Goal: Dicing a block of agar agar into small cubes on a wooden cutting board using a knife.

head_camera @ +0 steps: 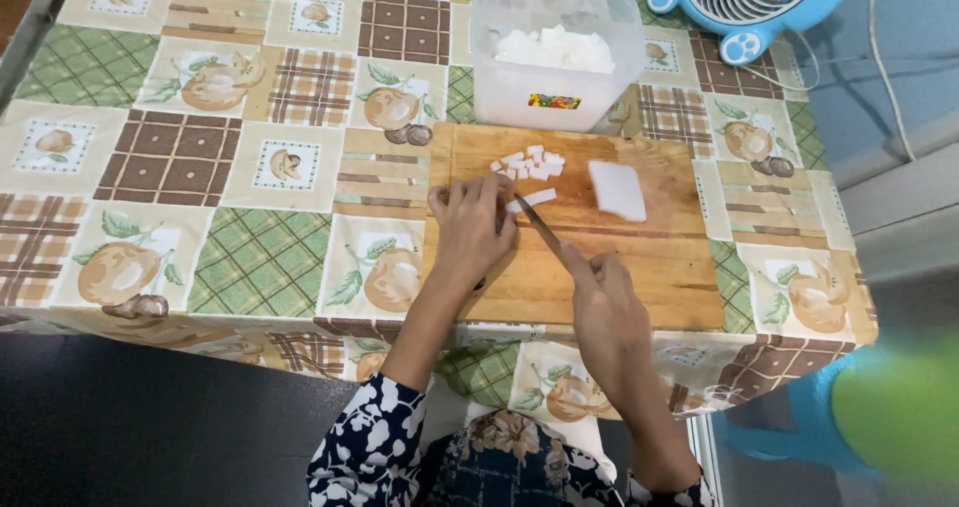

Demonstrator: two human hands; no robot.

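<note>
The left hand is lying palm down on the wooden cutting board, its fingers curling loosely and pressing on the near end of a thin white strip; the rest of the strip is poking out just past the fingertips toward the right. The right hand is gripping the handle of a knife, its fingers wrapping tightly around it with the forefinger stretching along the top. The dark blade is pointing away from that hand and its tip is touching the strip right beside the left fingertips.

Just beyond the left fingers, a small heap of white cubes is sitting on the board. To the right of the knife tip, apart from both hands, a larger uncut white slab is lying flat. Farther past the cubes, off the board, a clear plastic tub is holding more white pieces. Everything is resting on a desk under a patchwork fruit-print cloth. A blue fan is standing at the far right corner, well away from the fingers.
</note>
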